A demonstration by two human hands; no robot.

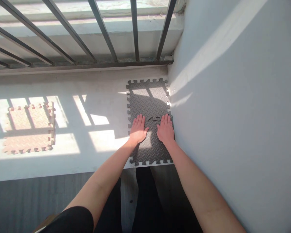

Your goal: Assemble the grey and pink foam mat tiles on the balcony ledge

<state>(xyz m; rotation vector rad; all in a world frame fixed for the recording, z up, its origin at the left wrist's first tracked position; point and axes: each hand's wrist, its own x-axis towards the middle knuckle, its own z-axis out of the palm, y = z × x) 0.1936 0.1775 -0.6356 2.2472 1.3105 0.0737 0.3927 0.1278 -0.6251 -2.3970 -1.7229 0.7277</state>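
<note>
I'm seeing the left hand [138,129] and right hand [165,130] pressing flat, fingers spread and pinching nothing, on a dark grey foam puzzle mat [149,100], one on either side of its interlocking seam [152,119]. The mat is lying at the right end of the concrete ledge [63,81], against the wall [233,113]. A second foam mat [29,127] is lying sunlit near the ledge's left end.

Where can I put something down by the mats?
The bare concrete between the grey foam puzzle mat and the sunlit foam mat is free. It's crowded on the grey mat, where the left hand and right hand press beside the wall.
</note>
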